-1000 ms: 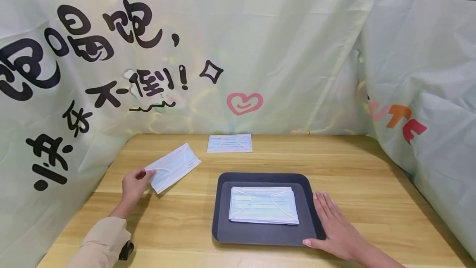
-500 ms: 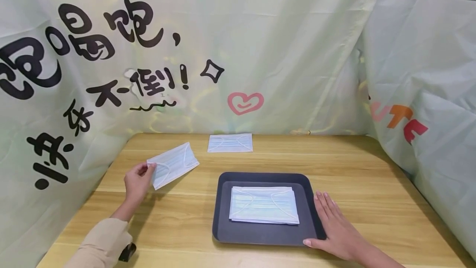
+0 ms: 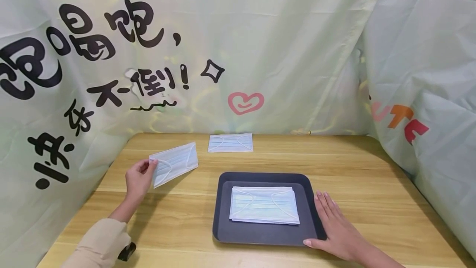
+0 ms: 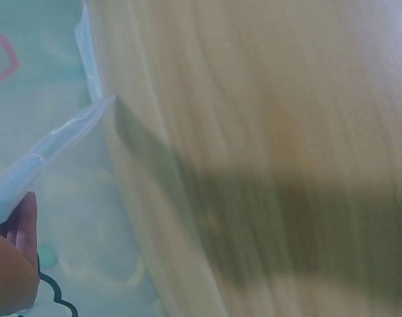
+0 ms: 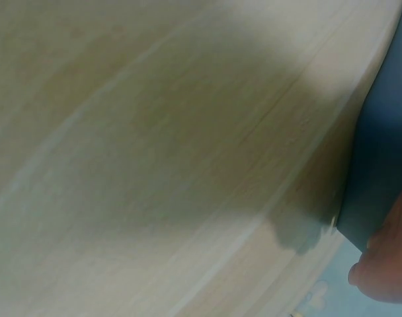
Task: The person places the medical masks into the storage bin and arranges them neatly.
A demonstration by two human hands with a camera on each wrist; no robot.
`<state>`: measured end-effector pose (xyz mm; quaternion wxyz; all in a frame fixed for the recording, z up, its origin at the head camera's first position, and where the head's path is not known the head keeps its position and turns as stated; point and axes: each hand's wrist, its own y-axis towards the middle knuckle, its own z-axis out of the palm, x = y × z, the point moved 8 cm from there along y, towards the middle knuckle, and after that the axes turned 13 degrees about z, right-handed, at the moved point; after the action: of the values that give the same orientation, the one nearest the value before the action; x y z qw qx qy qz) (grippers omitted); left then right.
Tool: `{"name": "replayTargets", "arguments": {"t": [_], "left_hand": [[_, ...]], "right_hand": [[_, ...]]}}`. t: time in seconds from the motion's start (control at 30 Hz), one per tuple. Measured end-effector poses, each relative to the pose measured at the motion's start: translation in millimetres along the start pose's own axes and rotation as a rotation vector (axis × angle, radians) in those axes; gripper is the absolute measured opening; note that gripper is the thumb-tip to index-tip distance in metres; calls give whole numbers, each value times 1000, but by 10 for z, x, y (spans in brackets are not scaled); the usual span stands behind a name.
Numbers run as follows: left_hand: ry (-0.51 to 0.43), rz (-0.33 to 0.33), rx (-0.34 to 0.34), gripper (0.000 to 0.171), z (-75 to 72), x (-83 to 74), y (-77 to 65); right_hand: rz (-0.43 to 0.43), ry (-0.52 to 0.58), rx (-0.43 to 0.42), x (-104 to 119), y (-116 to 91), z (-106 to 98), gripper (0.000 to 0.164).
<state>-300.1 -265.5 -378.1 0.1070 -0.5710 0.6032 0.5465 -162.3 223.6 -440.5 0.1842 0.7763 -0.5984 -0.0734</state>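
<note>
My left hand (image 3: pixel 139 182) pinches a light blue face mask (image 3: pixel 177 163) by its left edge, thumb on the near face. The mask is tilted above the table, its shadow falling below. In the left wrist view the mask (image 4: pixel 45 155) shows nearly edge-on. A small stack of face masks (image 3: pixel 264 205) lies in the dark grey tray (image 3: pixel 220 228), ear loops showing on the top one. Against the tray's right side rests my right hand (image 3: pixel 340 231), fingers straight along the rim and thumb at the near corner. The right wrist view shows the tray's outer wall (image 5: pixel 379 145) beside the hand.
Another face mask (image 3: pixel 230 143) lies flat at the table's back edge. The wooden table (image 3: pixel 357 160) is bordered by a pale printed cloth (image 3: pixel 297 73) at the back and both sides. A dark strap-like piece (image 3: pixel 127 251) sits at the left wrist.
The left hand has lifted the mask slightly up and to the right, and the mask has turned more level. The right hand and tray stay in place.
</note>
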Motion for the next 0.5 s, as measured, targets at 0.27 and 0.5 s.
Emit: {"name": "replayTargets", "arguments": {"t": [0.27, 0.5], "left_hand": [[-67, -26, 14, 24, -13, -100, 9], [-128, -100, 61, 25, 67, -91, -36]], "right_hand": [[5, 2, -6, 1, -1, -11, 113], [20, 8, 24, -16, 1, 8, 113]]}}
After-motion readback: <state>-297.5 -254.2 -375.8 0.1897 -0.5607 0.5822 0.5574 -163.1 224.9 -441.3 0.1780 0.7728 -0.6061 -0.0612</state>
